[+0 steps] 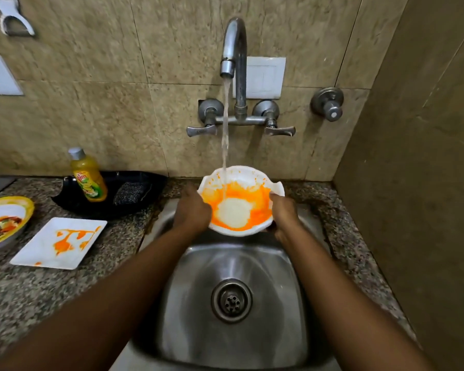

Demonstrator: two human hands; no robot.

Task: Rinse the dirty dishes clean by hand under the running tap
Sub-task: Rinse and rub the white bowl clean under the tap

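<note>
A white bowl (240, 180) smeared with orange sauce is held over the steel sink (292, 303), tilted toward me. Water from the tap (233, 49) falls into it and has washed a pale patch at its bottom. My left hand (192, 211) grips the bowl's left rim. My right hand (285, 214) grips its right rim. On the counter to the left lie a white square plate (46, 250) with orange streaks and a yellow-rimmed bowl (16, 207) holding food remains.
A yellow dish-soap bottle (89, 178) and a scrub pad (131, 192) rest in a black tray (145, 180) behind the plate. The granite counter (51, 298) flanks the sink. A brown wall (413, 210) stands close on the right. The drain (231, 301) is uncovered.
</note>
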